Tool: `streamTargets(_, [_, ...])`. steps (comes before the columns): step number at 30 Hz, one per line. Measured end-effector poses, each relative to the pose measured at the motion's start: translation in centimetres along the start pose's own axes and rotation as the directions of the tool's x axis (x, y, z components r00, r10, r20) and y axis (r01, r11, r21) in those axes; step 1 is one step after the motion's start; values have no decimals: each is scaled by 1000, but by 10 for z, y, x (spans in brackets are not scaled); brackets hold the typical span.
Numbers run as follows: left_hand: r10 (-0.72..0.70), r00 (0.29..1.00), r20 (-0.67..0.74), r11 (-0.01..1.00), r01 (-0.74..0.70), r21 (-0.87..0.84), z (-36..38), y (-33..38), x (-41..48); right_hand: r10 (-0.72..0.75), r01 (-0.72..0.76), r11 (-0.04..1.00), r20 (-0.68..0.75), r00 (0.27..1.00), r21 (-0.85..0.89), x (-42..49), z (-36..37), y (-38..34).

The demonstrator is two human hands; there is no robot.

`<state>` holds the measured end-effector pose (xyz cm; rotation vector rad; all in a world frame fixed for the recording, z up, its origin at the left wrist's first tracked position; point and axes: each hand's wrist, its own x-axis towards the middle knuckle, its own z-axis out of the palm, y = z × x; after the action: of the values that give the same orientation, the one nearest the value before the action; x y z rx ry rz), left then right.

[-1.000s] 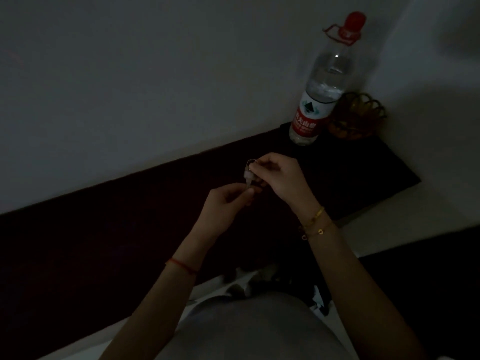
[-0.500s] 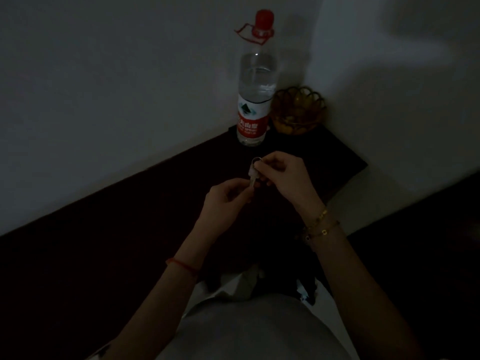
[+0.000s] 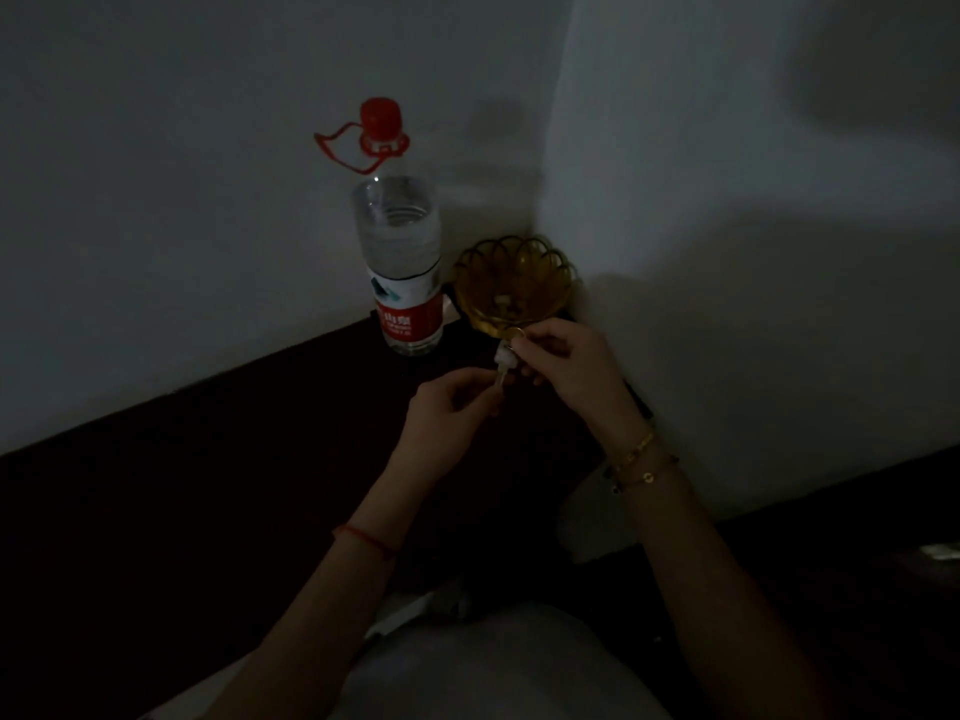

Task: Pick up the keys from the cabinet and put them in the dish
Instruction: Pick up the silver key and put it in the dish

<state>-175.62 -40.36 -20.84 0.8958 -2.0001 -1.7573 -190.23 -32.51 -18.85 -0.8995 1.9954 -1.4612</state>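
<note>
Left hand [image 3: 447, 418] pinches the lower end of the keys [image 3: 505, 362] between thumb and fingertips; other fingers curled. Right hand [image 3: 574, 368] grips the key ring at the top, fingers closed. Keys hang between both hands, above the dark cabinet [image 3: 218, 485], just near of the dish [image 3: 511, 283]. Bottle [image 3: 402, 262] stands upright left of dish, against the far wall. Lighting dim.

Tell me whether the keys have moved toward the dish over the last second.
Yes. The keys, held by both hands, now sit just below the dish rim beside the water bottle; earlier they were well short of both.
</note>
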Motion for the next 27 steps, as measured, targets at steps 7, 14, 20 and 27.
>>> streamTargets(7, [-1, 998, -69, 999, 4, 45, 24, 14, 36, 22, -22, 999, -7, 1000, -40, 43, -28, 10])
streamTargets(14, [120, 983, -142, 977, -91, 191, 20, 35, 79, -18, 10, 991, -61, 998, -135, 110, -33, 11])
streamTargets(20, [171, 977, -131, 933, -118, 340, 15, 35, 113, -2, -7, 958, -31, 1000, -287, 164, -27, 20])
streamTargets(27, [248, 966, -71, 749, -145, 646, 15, 22, 131, 29, 33, 806, 95, 995, -592, 187, -14, 39])
